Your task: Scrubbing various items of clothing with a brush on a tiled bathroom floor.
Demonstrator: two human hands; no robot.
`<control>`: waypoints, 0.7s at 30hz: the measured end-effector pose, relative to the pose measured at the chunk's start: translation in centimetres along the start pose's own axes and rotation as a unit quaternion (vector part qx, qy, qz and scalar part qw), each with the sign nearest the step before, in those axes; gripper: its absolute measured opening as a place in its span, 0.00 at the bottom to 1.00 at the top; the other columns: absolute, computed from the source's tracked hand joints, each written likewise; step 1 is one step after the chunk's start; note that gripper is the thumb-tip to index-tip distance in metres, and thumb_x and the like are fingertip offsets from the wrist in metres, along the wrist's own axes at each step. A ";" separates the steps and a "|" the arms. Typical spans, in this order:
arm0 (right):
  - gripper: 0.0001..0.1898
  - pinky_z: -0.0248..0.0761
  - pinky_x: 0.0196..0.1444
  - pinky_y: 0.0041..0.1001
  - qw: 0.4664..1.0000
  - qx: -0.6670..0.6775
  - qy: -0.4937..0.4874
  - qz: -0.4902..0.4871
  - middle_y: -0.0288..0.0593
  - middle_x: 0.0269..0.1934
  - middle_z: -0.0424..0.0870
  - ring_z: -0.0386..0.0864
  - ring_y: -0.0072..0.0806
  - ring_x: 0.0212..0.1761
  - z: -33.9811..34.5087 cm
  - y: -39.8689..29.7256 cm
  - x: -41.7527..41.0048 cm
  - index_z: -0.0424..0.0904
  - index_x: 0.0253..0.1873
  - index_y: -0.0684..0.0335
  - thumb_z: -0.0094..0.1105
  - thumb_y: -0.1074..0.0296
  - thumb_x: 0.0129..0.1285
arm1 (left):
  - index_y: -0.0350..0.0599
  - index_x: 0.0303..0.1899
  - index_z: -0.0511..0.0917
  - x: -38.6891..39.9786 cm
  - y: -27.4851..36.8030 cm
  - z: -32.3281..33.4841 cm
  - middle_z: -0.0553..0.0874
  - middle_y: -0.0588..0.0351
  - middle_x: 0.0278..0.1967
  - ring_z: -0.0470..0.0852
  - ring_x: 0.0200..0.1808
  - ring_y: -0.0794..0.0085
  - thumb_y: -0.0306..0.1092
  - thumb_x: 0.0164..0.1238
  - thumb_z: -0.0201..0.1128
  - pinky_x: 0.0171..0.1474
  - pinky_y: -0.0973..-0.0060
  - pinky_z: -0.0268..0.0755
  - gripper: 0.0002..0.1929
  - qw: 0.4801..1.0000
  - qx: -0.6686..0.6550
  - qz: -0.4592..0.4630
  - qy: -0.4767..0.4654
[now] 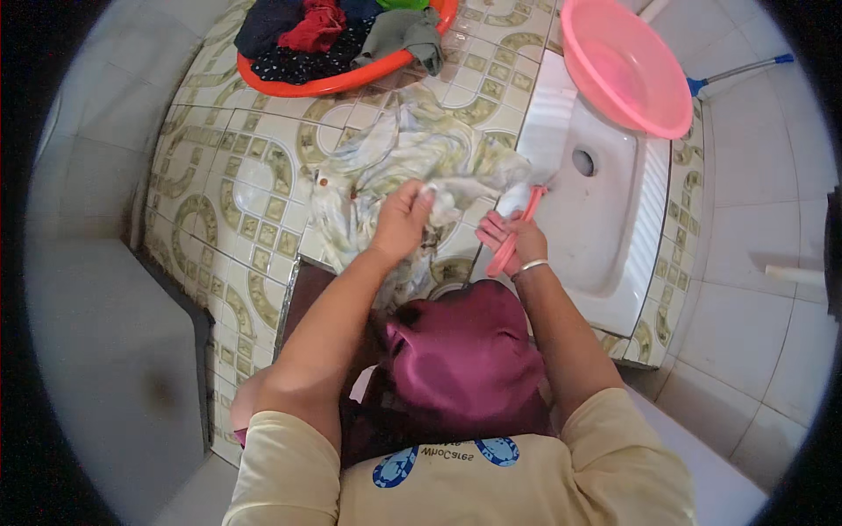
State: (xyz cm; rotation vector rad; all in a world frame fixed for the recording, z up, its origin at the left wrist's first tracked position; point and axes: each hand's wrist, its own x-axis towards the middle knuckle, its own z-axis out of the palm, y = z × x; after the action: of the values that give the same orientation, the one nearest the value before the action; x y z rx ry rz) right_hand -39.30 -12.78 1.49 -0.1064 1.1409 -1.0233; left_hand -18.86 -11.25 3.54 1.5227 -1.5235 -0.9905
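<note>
A wet, pale garment (421, 144) with green and grey patterning lies crumpled on the tiled floor before me. My left hand (404, 217) pinches a bunched white part of it between thumb and fingers. In my right hand (516, 240) is a pink plastic-handled brush (520, 230), held near the rim of the squat toilet. The brush's bristles are hard to make out. Part of the cloth stretches from my left hand towards the brush, and its lower end runs down near my knees.
An orange tub (342, 82) heaped with clothes (316, 33) stands at the back. On the right, a pink basin (625, 66) rests over the far end of the white squat toilet (592, 230). Behind it leans a blue-ended metal handle (743, 72). A grey door panel (125, 355) borders the left.
</note>
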 end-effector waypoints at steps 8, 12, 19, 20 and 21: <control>0.19 0.73 0.33 0.35 0.978 0.174 -0.082 -0.088 0.55 0.42 0.68 0.73 0.40 0.31 1.9 -3.5 6.6 0.60 0.53 0.65 0.43 0.82 0.56 | 0.42 0.31 0.72 -0.2 0.4 -1.4 0.69 0.71 0.23 0.62 0.26 0.87 0.34 0.70 0.49 0.30 0.86 0.57 0.09 0.961 -0.263 -0.086 -0.027; 0.10 0.73 0.27 0.28 0.981 0.016 -0.067 -0.183 0.45 0.32 0.73 0.76 0.32 0.28 8.4 -9.7 4.0 0.67 0.45 0.72 0.50 0.78 0.59 | 0.44 0.33 0.73 -1.4 -0.4 -2.2 0.71 0.71 0.27 0.66 0.31 0.86 0.37 0.69 0.50 0.35 0.85 0.60 0.09 0.958 -0.250 -0.136 -0.021; 0.15 0.73 0.25 0.34 0.575 -0.759 -0.001 -0.304 0.50 0.23 0.77 0.80 0.33 0.32 7.9 -10.6 5.8 0.72 0.40 0.65 0.42 0.58 0.66 | 0.33 0.27 0.74 -1.2 -4.1 1.6 0.77 0.45 0.23 0.74 0.26 0.60 0.37 0.64 0.51 0.34 0.66 0.66 0.15 0.958 -0.069 -0.230 0.154; 0.17 0.72 0.33 0.38 0.523 -0.658 -0.144 -0.522 0.54 0.28 0.78 0.79 0.41 0.34 6.6 -7.4 4.5 0.72 0.36 0.65 0.40 0.56 0.66 | 0.33 0.27 0.74 -1.5 -4.3 1.5 0.78 0.41 0.24 0.76 0.27 0.54 0.37 0.63 0.51 0.35 0.64 0.66 0.15 0.958 -0.053 -0.233 0.158; 0.17 0.68 0.40 0.44 0.373 -0.800 -0.187 -0.431 0.56 0.34 0.79 0.77 0.47 0.37 5.1 -5.5 4.5 0.73 0.38 0.64 0.39 0.57 0.66 | 0.33 0.27 0.74 -1.5 -4.0 1.8 0.78 0.41 0.24 0.76 0.27 0.54 0.37 0.63 0.51 0.35 0.64 0.66 0.15 0.958 -0.054 -0.233 0.156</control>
State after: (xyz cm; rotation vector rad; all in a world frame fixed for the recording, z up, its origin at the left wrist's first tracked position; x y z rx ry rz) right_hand -38.48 -21.18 3.68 -2.6263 1.1875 -0.1759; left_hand -18.80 -9.72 -0.83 1.8987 -0.8938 -1.0093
